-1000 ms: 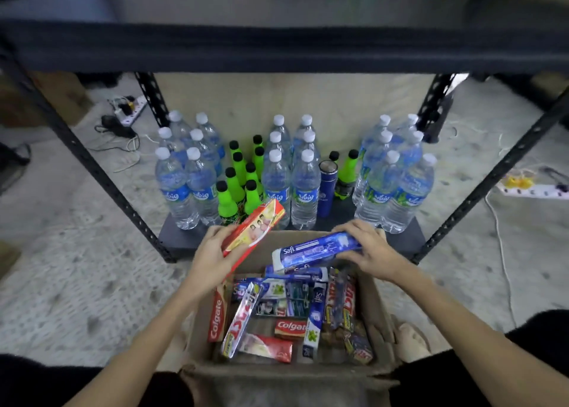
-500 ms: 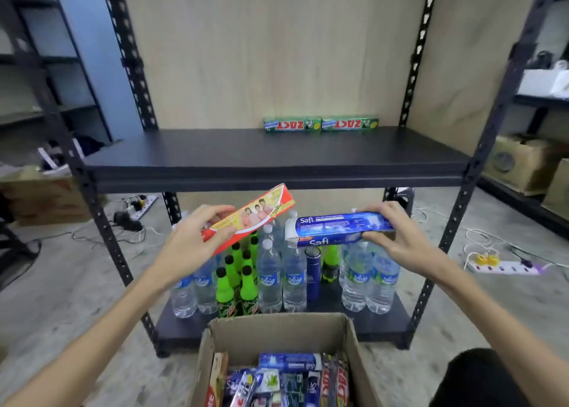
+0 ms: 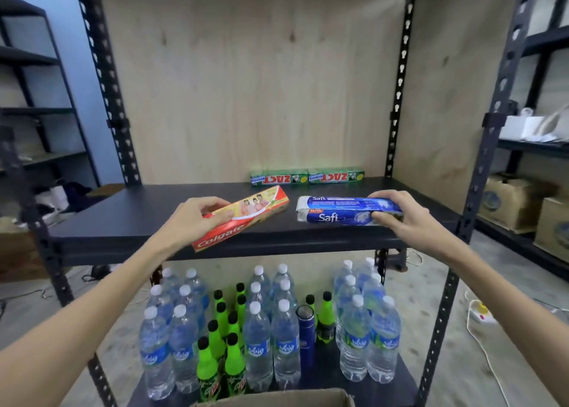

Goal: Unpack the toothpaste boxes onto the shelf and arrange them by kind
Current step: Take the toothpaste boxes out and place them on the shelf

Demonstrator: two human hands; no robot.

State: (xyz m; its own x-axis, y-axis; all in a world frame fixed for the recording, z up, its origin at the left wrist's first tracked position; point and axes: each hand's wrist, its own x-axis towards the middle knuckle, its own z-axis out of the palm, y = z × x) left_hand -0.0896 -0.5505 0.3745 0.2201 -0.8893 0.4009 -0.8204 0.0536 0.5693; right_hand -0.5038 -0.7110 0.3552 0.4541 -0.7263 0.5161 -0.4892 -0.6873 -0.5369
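Left hand (image 3: 197, 218) is gripping the Colgate box (image 3: 243, 218), right hand (image 3: 397, 212) is gripping the Safi box (image 3: 338, 209). Probably keeping brands apart, with the Zact boxes (image 3: 308, 177) sitting just beyond the fingers.

Two bare forearms reach in from the lower corners, with no sleeve, watch, ring or glove visible on either. The left hand (image 3: 197, 218) and right hand (image 3: 400, 218) are slender, with long fingers and short, unpainted nails.
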